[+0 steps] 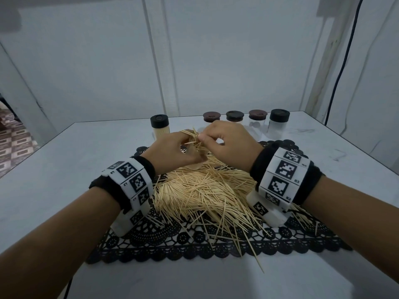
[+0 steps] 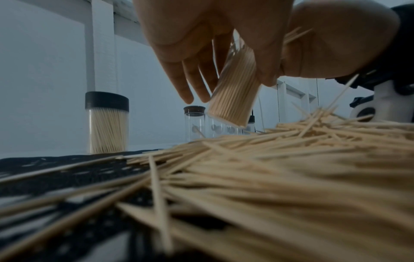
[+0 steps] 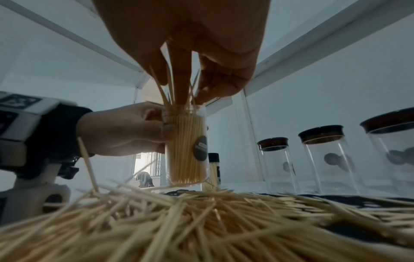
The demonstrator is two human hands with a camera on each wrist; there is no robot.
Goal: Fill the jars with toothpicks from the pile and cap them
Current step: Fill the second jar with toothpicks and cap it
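Toothpicks (image 1: 203,190) lie heaped on the worktop's lace mat (image 1: 151,244); left hand (image 1: 170,152) clamps the nearly full jar (image 3: 187,150) above them, right hand (image 1: 228,143) pinches a few sticks into its mouth. Light, stiff, springy sticks; hold mid-length. Jar likely slippery; hold its wall

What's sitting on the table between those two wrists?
The loose toothpick pile, heaped on the black lace mat, fills the stretch between both wrists; the head view shows it best.
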